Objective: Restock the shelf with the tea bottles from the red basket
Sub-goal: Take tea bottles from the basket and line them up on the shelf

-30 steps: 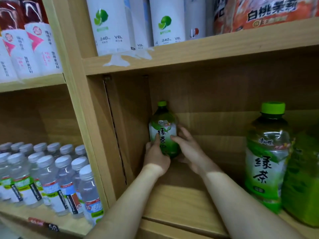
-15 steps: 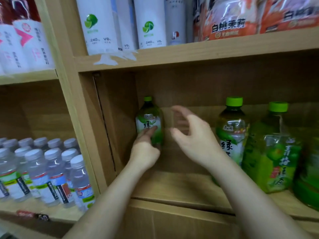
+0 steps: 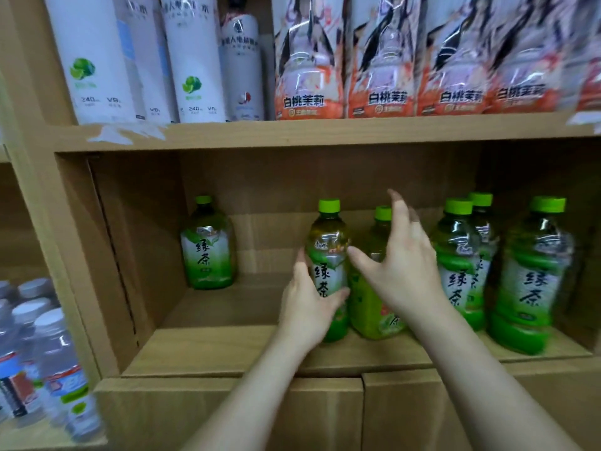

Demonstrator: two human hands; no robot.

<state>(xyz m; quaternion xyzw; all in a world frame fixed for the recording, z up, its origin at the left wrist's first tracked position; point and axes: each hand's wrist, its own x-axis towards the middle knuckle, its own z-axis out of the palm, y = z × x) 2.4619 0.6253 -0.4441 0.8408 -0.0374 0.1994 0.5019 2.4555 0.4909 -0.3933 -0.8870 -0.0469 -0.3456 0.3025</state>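
One green tea bottle [image 3: 208, 245] with a green cap stands alone at the back left of the wooden shelf [image 3: 227, 349]. My left hand [image 3: 307, 304] is wrapped around the lower half of another green tea bottle [image 3: 328, 252] standing mid-shelf. My right hand [image 3: 400, 265] hovers open, fingers spread, just right of that bottle and in front of a greener bottle [image 3: 374, 307]. Three more green tea bottles [image 3: 530, 278] stand to the right. The red basket is out of sight.
The shelf above holds white lime-drink cartons [image 3: 97, 60] and orange-labelled peach tea bottles [image 3: 383, 66]. Water bottles [image 3: 48, 359] fill the compartment at lower left behind a wooden divider [image 3: 74, 255]. Bare shelf lies between the lone left bottle and the held one.
Both hands left the bottle at the back left and moved right. My left hand now grips the middle bottle; the right hand stays open. The view shifted right and up.
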